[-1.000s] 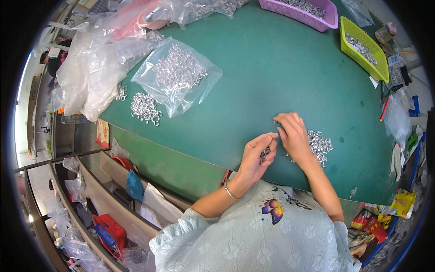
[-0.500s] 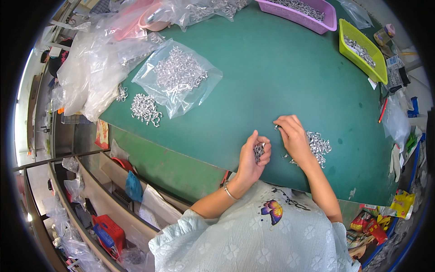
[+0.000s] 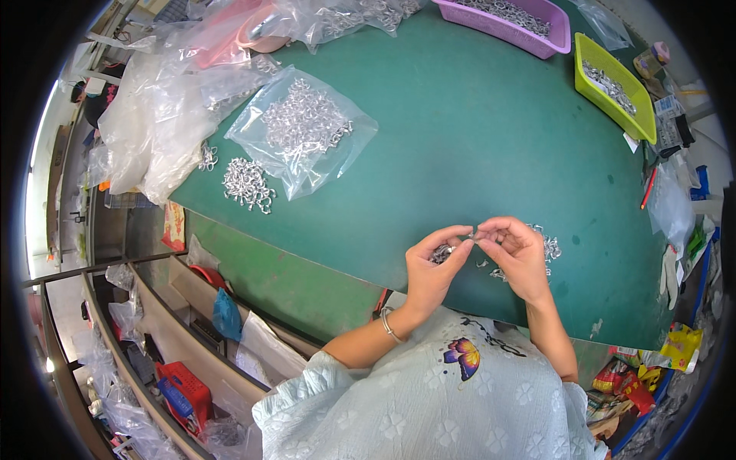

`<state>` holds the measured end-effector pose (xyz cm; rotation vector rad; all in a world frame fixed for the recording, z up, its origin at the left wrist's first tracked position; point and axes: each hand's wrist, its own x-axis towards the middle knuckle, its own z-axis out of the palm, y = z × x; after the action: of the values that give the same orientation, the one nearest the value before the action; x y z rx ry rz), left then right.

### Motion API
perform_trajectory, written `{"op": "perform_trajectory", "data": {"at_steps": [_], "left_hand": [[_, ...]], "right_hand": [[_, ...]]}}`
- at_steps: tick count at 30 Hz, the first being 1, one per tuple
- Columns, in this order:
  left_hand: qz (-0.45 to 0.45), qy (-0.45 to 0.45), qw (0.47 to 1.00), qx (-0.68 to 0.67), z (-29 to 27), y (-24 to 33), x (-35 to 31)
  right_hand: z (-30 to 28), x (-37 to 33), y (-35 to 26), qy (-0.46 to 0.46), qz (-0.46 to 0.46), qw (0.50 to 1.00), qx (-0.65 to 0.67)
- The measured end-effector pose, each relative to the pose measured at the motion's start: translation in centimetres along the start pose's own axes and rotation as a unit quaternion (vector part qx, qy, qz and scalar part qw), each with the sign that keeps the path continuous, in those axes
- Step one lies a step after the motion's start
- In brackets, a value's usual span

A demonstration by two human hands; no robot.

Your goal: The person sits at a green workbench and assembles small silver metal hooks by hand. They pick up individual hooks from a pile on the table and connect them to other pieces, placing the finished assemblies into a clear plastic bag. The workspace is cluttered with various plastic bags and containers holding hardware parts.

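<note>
My left hand (image 3: 429, 277) is curled around several small silver metal clasps (image 3: 441, 254). Its thumb and forefinger reach toward a tiny silver clasp (image 3: 471, 235) that sits between the fingertips of both hands. My right hand (image 3: 520, 261) pinches at that clasp from the other side; how the two grips share it is too small to tell. Just behind the right hand lies a loose pile of clasps (image 3: 551, 248), partly hidden by it. A few stray clasps (image 3: 483, 264) rest on the table below the fingers.
On the green table (image 3: 429, 146) stand a purple basket (image 3: 557, 38) and a yellow-green basket (image 3: 644, 123), both holding silver pieces. A clear plastic bag (image 3: 307, 172) of clasps lies left, beside another clasp pile (image 3: 247, 184). Shelves (image 3: 192, 337) run below the table's left edge.
My right hand has come back from the far side of the pile to meet the left. The left hand has turned, its thumb and forefinger now stretched toward the right fingertips.
</note>
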<state>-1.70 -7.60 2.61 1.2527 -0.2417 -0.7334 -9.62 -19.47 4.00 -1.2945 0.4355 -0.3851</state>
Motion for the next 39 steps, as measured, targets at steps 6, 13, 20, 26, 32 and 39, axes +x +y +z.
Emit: {"op": "perform_trajectory", "data": {"at_steps": [6, 13, 20, 26, 32, 39], "left_hand": [[0.027, -0.049, 0.998, 0.013, 0.2, 1.0, -0.3], [0.0, -0.046, 0.998, -0.048, 0.6, 1.4, -0.7], [0.003, -0.074, 0.994, -0.083, 0.4, 1.6, -0.8], [-0.016, -0.095, 0.993, -0.066, 0.0, 1.4, -0.8], [-0.249, -0.187, 0.885, -0.346, -0.7, 0.9, 0.8], [-0.205, -0.199, 0.912, -0.295, -0.9, 0.4, 1.2]], "right_hand": [[0.1, -0.7, -0.1, 0.008, -0.053, 0.997, 0.048], [0.5, -1.1, -0.8, 0.012, -0.094, 0.995, 0.026], [0.7, -1.5, -1.4, 0.018, -0.091, 0.996, 0.003], [1.0, -1.8, -1.5, 0.032, -0.081, 0.996, 0.0], [-0.7, -1.2, -0.7, 0.107, -0.057, 0.982, -0.146], [-2.2, -1.8, 1.0, 0.086, -0.081, 0.808, -0.577]]}}
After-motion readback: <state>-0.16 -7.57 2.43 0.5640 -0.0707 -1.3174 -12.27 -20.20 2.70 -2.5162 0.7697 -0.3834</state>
